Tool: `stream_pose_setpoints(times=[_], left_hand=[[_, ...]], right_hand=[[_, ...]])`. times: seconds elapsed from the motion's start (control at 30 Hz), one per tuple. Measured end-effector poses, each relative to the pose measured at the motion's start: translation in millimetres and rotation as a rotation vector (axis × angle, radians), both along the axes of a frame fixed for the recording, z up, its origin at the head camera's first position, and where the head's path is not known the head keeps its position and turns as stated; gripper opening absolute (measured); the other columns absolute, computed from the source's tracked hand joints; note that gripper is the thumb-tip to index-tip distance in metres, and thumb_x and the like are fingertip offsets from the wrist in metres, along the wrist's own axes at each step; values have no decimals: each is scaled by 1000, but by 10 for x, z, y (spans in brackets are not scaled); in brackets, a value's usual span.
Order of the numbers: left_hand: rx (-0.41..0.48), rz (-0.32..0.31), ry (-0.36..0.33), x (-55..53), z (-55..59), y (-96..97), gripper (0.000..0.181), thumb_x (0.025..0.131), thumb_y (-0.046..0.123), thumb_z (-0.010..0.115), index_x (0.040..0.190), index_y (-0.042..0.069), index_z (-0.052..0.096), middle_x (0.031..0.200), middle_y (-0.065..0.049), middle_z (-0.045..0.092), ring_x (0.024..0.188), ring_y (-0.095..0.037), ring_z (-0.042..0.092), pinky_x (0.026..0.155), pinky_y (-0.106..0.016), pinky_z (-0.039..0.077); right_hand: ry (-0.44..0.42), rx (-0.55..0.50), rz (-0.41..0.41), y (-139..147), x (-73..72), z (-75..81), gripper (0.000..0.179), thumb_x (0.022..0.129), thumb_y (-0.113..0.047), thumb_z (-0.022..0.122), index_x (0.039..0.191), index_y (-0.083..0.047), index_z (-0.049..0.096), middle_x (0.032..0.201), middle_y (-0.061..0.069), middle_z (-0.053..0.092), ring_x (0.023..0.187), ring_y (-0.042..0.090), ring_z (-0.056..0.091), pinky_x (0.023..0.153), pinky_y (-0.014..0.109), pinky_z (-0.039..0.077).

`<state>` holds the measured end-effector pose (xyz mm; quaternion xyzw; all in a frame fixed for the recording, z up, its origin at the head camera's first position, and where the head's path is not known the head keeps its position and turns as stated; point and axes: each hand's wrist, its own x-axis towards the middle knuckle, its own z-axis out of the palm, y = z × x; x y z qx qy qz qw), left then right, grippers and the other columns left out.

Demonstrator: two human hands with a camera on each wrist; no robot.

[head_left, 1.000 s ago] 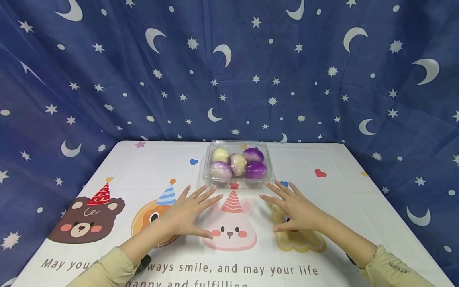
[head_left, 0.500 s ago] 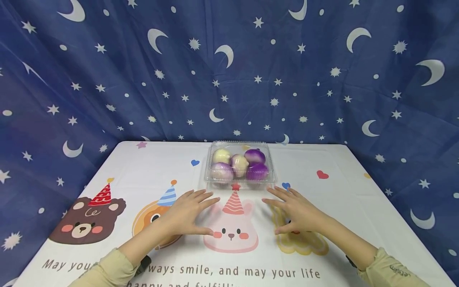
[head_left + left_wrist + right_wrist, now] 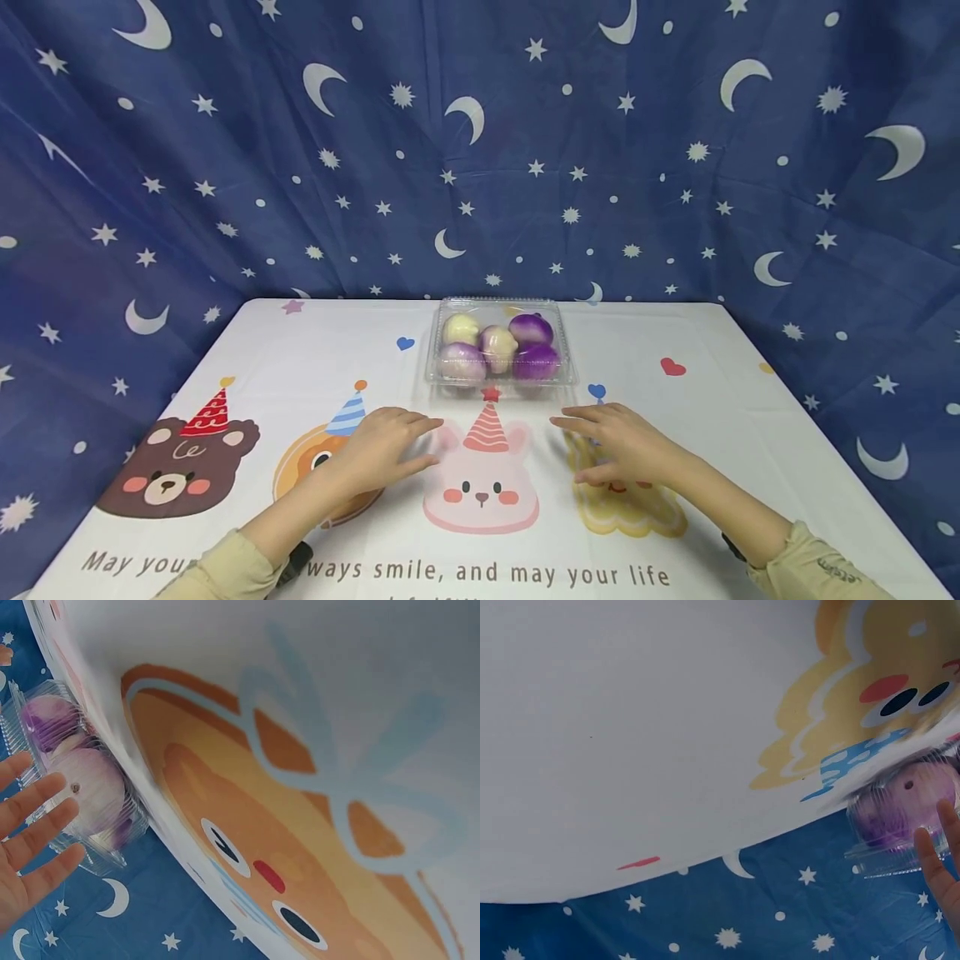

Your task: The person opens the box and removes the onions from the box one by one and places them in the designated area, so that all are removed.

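Observation:
A clear plastic clamshell box stands shut at the far middle of the table. Several round purple and pale turnip-like vegetables show through its lid. On the near left of the box, my left hand hovers with relaxed, slightly bent fingers, holding nothing. My right hand mirrors it on the near right, also holding nothing. Both hands are apart from the box. In the left wrist view, spread fingers appear in front of the box. Only a few fingertips enter the right wrist view.
A white tablecloth with printed animal faces, hearts and lettering covers the table. Behind the far edge hangs a dark blue curtain with moons and stars, close to the back of the box.
The widely spread fingers of both hands have relaxed and bent, and their tips have drawn back slightly from the box. The box has stayed in place.

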<state>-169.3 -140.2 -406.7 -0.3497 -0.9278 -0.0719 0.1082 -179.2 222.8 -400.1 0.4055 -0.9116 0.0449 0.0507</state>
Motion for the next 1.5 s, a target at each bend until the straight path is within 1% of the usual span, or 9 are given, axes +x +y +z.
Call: stream_pose_setpoints(times=[0.33,0.57,0.73,0.83,0.97,1.07,1.17,1.37,1.5], left_hand=[[34,32,-45,-23,24,-51,38,86,38,65,115,13,67,106,-4,72,97,-22,67,82,-40,53],[119,57,-53,-76,109,-103,32,87,34,66,109,11,70,103,-3,73,97,-21,68,82,-39,54],[187,93,-45,-101,114,-166,28,87,32,66,105,11,72,101,-3,74,94,-20,69,80,-38,55],[242,130,-81,-115,98,-202,27,88,30,65,106,11,72,101,-1,73,90,-19,70,75,-34,55],[360,169,-158,-135,78,-229,26,89,25,64,107,8,71,98,-1,74,86,-18,69,71,-31,56],[434,213,-199,-146,69,-237,25,89,23,64,107,7,71,92,0,74,83,-17,69,72,-32,56],[478,257,-215,-155,67,-239,24,90,22,63,107,7,71,88,1,74,80,-16,69,73,-34,56],[574,304,-265,-177,65,-242,23,90,21,63,105,5,71,90,-5,74,79,-19,70,73,-34,57],[627,339,-309,-220,52,-259,27,90,20,63,111,4,68,95,-10,73,81,-24,71,74,-35,57]], right_hand=[[25,-51,36,-25,-26,-11,59,77,-46,72,125,-13,61,115,3,68,102,21,65,85,45,51],[72,-92,42,-96,-82,43,48,80,-31,73,121,-9,63,107,3,70,95,20,66,82,43,52],[83,-115,35,-159,-120,59,43,82,-27,71,121,-10,63,105,2,70,94,20,66,80,41,52],[90,-128,23,-213,-131,76,40,83,-27,70,119,-11,64,106,2,70,95,20,66,82,41,52],[114,-148,15,-307,-152,96,36,84,-27,68,117,-11,65,105,2,70,97,21,66,86,42,51],[133,-171,33,-393,-181,106,35,85,-25,68,116,-11,65,106,3,70,99,22,66,89,43,50],[161,-194,63,-470,-217,108,35,84,-24,68,115,-9,66,109,5,70,102,24,65,91,44,50],[209,-272,103,-593,-264,114,38,81,-21,72,116,-9,65,110,5,69,103,23,64,90,42,51],[221,-296,138,-687,-303,99,38,80,-21,73,116,-10,65,108,3,69,101,20,64,88,39,52]])
